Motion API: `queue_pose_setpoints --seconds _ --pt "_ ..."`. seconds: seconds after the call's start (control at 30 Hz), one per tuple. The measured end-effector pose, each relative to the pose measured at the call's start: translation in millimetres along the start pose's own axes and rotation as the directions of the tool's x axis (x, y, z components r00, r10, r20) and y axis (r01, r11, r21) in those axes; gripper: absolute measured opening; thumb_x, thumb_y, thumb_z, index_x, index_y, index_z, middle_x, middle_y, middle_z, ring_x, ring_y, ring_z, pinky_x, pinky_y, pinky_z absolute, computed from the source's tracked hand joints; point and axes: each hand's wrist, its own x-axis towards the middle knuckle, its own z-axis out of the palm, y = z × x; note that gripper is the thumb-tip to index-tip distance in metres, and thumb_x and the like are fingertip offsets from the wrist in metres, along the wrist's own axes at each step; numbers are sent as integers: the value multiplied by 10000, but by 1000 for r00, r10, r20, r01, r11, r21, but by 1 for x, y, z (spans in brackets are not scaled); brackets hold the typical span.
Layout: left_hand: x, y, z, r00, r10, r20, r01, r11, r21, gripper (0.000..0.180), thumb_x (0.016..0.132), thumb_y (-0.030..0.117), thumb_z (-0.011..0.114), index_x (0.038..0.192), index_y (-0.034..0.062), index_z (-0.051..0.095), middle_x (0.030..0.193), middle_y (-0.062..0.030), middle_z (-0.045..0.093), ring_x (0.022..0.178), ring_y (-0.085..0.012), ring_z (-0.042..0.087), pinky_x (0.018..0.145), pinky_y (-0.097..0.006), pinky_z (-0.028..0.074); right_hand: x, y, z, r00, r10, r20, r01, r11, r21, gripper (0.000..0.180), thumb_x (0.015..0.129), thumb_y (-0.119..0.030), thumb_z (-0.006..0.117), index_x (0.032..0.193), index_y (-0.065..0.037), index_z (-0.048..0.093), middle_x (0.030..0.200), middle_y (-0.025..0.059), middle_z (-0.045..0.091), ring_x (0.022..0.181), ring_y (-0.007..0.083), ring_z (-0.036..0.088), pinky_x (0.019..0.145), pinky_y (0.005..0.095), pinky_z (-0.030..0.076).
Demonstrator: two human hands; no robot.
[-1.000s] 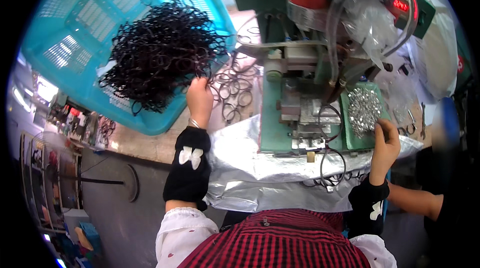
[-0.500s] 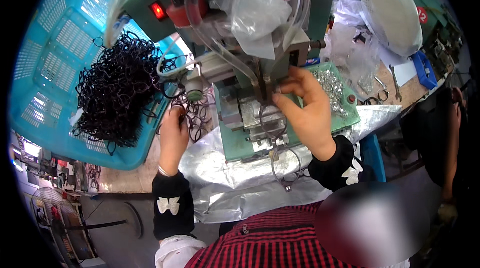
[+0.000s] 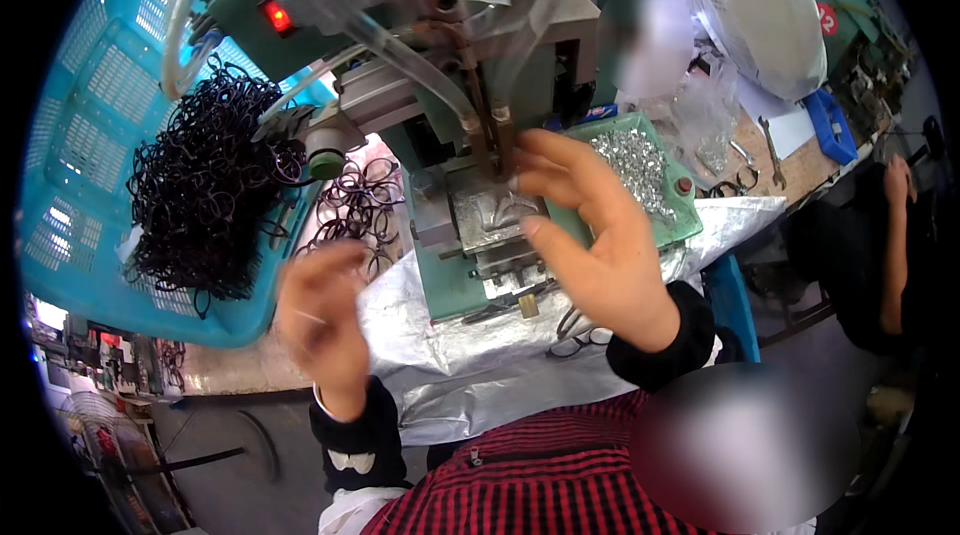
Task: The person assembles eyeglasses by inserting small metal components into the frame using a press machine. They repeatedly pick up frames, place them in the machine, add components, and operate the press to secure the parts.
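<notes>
My right hand point(image 3: 605, 250) is beside the small bench press, its thumb and fingers spread apart around the metal die block point(image 3: 490, 210). Nothing shows between them. Above the block are the press's narrow metal guides point(image 3: 490, 140). Below that hand, dark rings point(image 3: 580, 335) are at the silver sheet, partly blurred. My left hand point(image 3: 325, 320) is raised at the left of the press, close to a loose pile of black rings point(image 3: 365, 200). Motion smears its fingers, so whether it holds anything is hidden.
A blue plastic basket point(image 3: 75, 270) with a heap of black rings point(image 3: 200, 195) stands at the left. At the press's right is a green tray point(image 3: 685, 225) of small shiny metal parts. Silver sheeting point(image 3: 440, 375) covers the front edge. A wrench point(image 3: 772, 150) lies farther right.
My left hand has lifted off the loose rings and moved toward me. My right thumb and fingers have spread apart. The ring on the die block is gone from there; the view has shifted slightly.
</notes>
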Motion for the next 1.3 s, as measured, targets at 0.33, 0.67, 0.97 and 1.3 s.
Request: queue_pose_setpoints --seconds 0.33,0.67,0.97,1.3 --pt "36 29 63 660 366 656 -443 895 -54 300 622 29 665 918 59 700 1118 -76 683 960 -315 601 804 -409 528 -4 112 -94 950 -298 -90 54 440 -896 146 772 -117 730 902 -59 696 1145 180 631 1165 388 557 926 460 468" --pt "45 38 67 604 334 724 -392 915 -95 363 581 35 654 941 63 696 1124 -75 683 1019 -323 598 857 -430 515 1 107 -88 917 -315 245 352 348 -869 183 704 -70 687 886 -61 671 1229 193 598 1201 401 546 921 498 488" --pt "-11 19 -7 821 522 233 -566 689 453 162 944 38 587 1023 -45 701 1031 -204 713 949 -356 682 826 -416 536 -19 108 -99 895 -16 -445 -53 989 -142 164 898 -128 691 1029 -29 685 901 61 704 828 161 654 757 296 506" --pt "34 -80 -66 885 -442 145 -104 116 988 341 924 312 603 849 2 725 826 -177 708 713 -348 656 623 -451 483 16 106 -43 941 -26 -338 29 1000 4 176 883 -56 655 1049 -10 689 954 77 702 875 148 655 790 286 507"
